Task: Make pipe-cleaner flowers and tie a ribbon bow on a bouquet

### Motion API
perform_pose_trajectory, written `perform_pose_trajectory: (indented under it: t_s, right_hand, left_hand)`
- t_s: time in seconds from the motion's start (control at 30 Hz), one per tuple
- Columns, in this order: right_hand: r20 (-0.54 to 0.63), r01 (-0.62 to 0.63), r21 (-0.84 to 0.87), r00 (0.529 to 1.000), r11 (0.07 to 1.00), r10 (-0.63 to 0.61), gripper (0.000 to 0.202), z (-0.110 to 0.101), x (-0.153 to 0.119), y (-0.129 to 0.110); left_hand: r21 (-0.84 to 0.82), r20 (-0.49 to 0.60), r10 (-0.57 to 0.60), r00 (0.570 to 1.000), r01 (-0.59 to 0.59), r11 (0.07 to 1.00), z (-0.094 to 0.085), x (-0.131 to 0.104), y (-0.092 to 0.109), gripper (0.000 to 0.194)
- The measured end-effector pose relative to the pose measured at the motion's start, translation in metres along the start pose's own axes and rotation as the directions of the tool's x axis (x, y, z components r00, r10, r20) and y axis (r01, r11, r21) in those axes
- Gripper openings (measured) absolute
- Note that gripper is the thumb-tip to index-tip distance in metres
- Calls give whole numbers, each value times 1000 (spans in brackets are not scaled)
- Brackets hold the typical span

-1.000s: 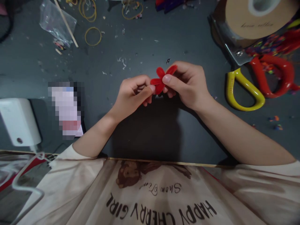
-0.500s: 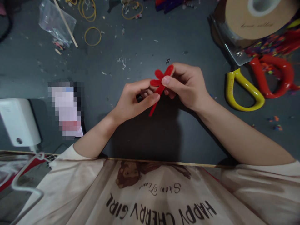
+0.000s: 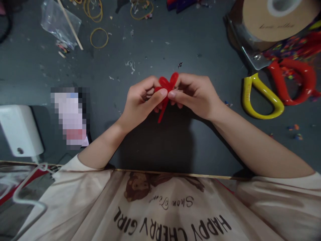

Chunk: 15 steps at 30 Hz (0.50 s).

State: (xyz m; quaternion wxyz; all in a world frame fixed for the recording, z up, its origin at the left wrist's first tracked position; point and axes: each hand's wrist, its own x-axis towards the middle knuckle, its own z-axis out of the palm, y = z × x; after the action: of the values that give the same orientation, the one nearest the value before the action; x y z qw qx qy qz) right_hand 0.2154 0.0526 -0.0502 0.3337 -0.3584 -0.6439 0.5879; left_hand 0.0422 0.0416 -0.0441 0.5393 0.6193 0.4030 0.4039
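Note:
A red fuzzy pipe cleaner (image 3: pixel 164 81), bent into petal-like loops with a straight tail pointing down toward me, is held above the dark table. My left hand (image 3: pixel 144 100) pinches it from the left, thumb pressed near the middle where the loops meet. From the right, my right hand (image 3: pixel 194 95) grips the same piece, its thumb tip almost against the left thumb. Two loops stick up between the hands, and a third is partly covered by my left fingers. The curled fingers behind the piece are mostly hidden.
Scissors (image 3: pixel 262 95) with yellow and red handles lie at the right, beside a ribbon spool (image 3: pixel 281 28). On the left are a blurred phone (image 3: pixel 71 117) and a white power bank (image 3: pixel 21 130) with a cable. Rubber bands (image 3: pixel 99 38), a plastic bag (image 3: pixel 59 25) and a wooden stick (image 3: pixel 71 26) lie farther back.
My left thumb has moved up to the middle of the pipe cleaner. My right hand has shifted slightly down and left, and the loops have moved a little left with it.

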Motion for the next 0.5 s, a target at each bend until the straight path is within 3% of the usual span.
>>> perform_pose_trajectory:
  t_s: [0.2, 0.5]
  right_hand:
    - [60, 18, -49, 998, 999, -15, 29, 0, 1, -2]
    - [55, -10, -49, 998, 999, 12, 23, 1, 1, -3]
  left_hand:
    - [52, -3, 1, 1000, -1, 999, 0, -1, -3, 25]
    - [179, -125, 42, 991, -19, 984, 0, 1, -5, 32]
